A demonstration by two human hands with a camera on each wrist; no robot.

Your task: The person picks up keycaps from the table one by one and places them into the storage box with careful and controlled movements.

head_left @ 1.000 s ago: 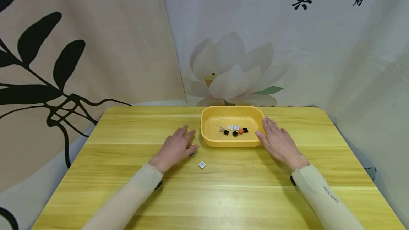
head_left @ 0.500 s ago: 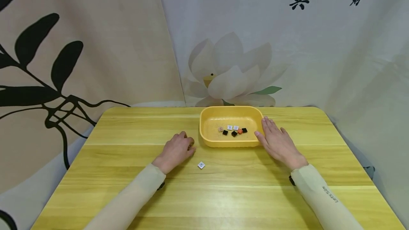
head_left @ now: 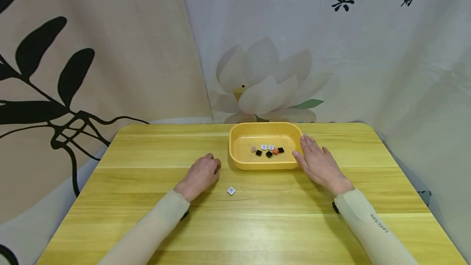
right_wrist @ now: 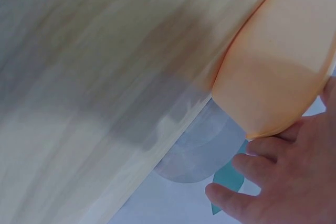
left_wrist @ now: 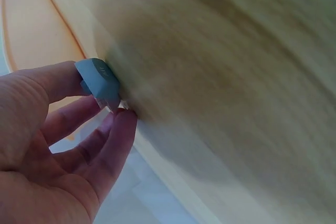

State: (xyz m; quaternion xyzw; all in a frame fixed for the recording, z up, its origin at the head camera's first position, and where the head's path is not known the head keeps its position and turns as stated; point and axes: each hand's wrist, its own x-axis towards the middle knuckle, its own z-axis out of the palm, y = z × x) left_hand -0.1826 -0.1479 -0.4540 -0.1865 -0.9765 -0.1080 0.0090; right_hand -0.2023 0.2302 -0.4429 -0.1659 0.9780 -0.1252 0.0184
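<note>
My left hand (head_left: 199, 175) is low over the table, left of the yellow tray (head_left: 266, 166). In the left wrist view its thumb and fingers pinch a blue-grey keycap-like piece (left_wrist: 100, 80), with a small, unclear piece below it by the fingertips. A white square piece (head_left: 231, 190) lies on the table to the right of that hand. Extended against the tray's right side, my right hand (head_left: 321, 167) rests on its edge. The right wrist view shows those fingers (right_wrist: 254, 169) outside the tray wall (right_wrist: 262, 98).
Inside the tray lie several small pieces: black ones (head_left: 269, 154), white ones (head_left: 263, 147), an orange one (head_left: 275, 151) and a brownish one (head_left: 253, 149). Behind the wooden table (head_left: 279, 224) hangs a printed cloth (head_left: 147, 52).
The fingers of my left hand, spread over small pieces before, have curled in and closed on the blue-grey piece. The right hand stays at the tray, and the head view has shifted slightly.
</note>
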